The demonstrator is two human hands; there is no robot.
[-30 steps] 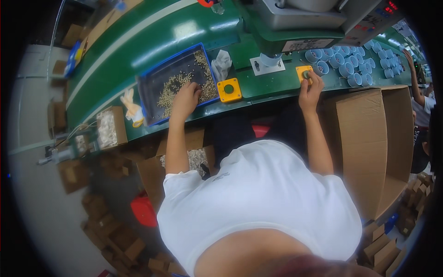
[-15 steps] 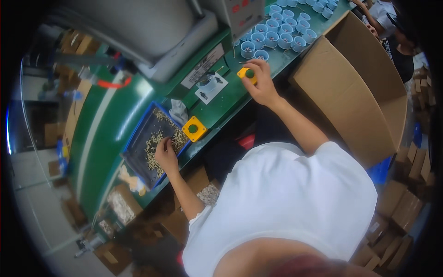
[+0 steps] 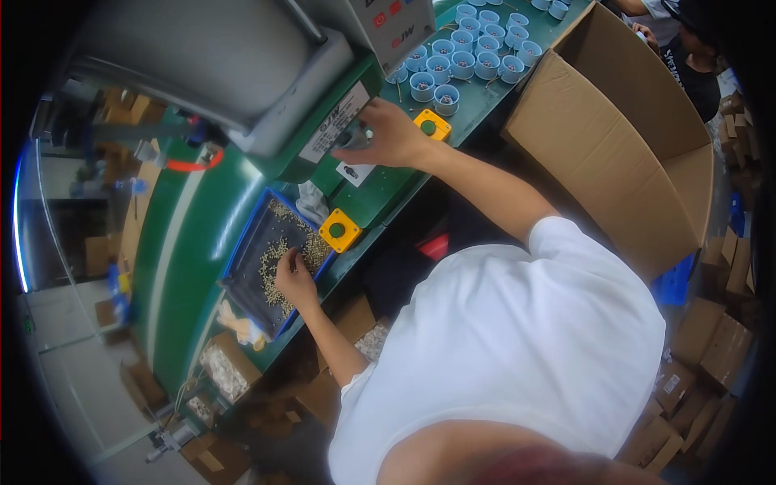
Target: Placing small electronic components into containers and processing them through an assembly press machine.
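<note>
My right hand point(image 3: 394, 139) reaches under the head of a grey and green press point(image 3: 323, 133), its thumb and fingers around a pale cup point(image 3: 356, 139) on a white plate point(image 3: 354, 173). The press head and my fingers hide most of that cup. Over a blue-rimmed dark tray point(image 3: 246, 263), my left hand point(image 3: 296, 280) has its fingertips drawn together among small brass-coloured pieces point(image 3: 277, 263); anything between them is too small to make out. One yellow box with a green push button point(image 3: 336, 231) sits beside the tray, and another yellow button box point(image 3: 431, 125) is beyond my right wrist.
Several light blue cups point(image 3: 463, 64) with small parts inside stand at the far end of the green bench. A large open carton point(image 3: 582, 153) is on the right, with another person point(image 3: 691, 69) behind it. Crumpled plastic point(image 3: 311, 200) lies between tray and press.
My right hand has left the far yellow button box and moved left, in under the press head to the cup. My left hand stays over the tray. The view has shifted slightly.
</note>
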